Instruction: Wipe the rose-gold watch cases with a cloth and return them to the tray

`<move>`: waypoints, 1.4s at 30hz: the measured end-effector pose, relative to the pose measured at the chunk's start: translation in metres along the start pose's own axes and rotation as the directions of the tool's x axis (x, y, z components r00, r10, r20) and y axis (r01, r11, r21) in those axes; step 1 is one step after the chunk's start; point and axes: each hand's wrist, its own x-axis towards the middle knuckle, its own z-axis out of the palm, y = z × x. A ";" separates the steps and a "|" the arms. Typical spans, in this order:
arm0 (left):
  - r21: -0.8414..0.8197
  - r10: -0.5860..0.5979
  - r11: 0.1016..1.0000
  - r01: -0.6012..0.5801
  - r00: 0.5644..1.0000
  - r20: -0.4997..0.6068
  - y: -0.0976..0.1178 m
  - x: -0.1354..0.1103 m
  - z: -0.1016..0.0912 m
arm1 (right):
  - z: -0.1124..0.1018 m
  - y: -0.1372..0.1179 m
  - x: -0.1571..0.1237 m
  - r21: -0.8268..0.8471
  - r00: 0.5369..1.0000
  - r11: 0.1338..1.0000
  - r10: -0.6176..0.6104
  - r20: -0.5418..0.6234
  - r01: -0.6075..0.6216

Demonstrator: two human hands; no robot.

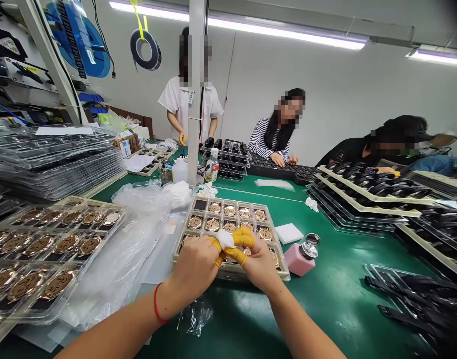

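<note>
My left hand [196, 263], with yellow finger cots and a red cord at the wrist, pinches a white wipe [227, 240]. My right hand [262, 267], also in yellow finger cots, meets it there with fingers closed. What the right fingers grip is mostly covered by the wipe and the fingers; a gold-coloured edge shows among them. Both hands are over a clear-and-beige compartment tray [281, 267] that holds several round gold-coloured watch cases [214, 208]. One far-left compartment [200, 205] shows only its dark bottom.
A pink pump bottle [301, 258] and a white pad [289, 233] are right of the tray. Plastic bags [138, 214] and another watch-case tray [45, 249] lie left. Watch straps [411, 299] are at right. Co-workers, one in a striped top [260, 137], are across the green table [336, 309].
</note>
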 end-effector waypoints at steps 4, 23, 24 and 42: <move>-0.018 0.064 0.998 -0.064 0.998 -0.024 0.002 -0.001 0.001 | -0.001 -0.004 -0.001 0.059 0.990 0.994 0.099 -0.098 -0.094; -0.641 -0.383 0.315 0.700 0.712 0.589 -0.007 0.006 0.008 | 0.000 -0.004 0.003 0.297 0.938 0.890 0.317 0.143 -0.346; -0.643 -0.392 0.326 0.693 0.718 0.575 -0.007 0.007 0.008 | -0.001 -0.004 0.004 0.285 0.929 0.887 0.327 0.172 -0.365; -0.235 -0.015 0.972 0.031 0.998 0.069 -0.018 0.012 -0.012 | -0.004 -0.006 0.001 0.295 0.977 0.937 0.147 0.154 -0.187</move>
